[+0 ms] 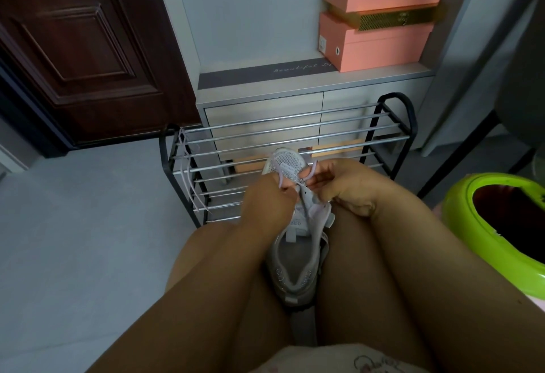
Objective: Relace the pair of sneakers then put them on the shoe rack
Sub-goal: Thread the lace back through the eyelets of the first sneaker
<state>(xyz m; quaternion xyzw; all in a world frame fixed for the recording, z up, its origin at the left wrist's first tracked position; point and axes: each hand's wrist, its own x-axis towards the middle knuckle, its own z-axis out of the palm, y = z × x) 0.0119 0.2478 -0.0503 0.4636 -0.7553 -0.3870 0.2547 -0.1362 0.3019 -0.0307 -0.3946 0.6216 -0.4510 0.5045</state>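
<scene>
Dark wooden door (79, 48) at left; pink boxes (380, 15) stacked on grey cabinet (295, 89), a gold-patterned one between them; lime-green bin (472, 213), possibly for rubbish, at right on grey floor (73, 225).

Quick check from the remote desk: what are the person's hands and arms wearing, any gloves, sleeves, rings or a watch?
Both are bare. The left hand and right hand have no gloves, and no rings or watch show. The forearms are uncovered right to the bottom of the picture, with no sleeve in sight. Fingertips are partly hidden, so nail details cannot be told.
</scene>
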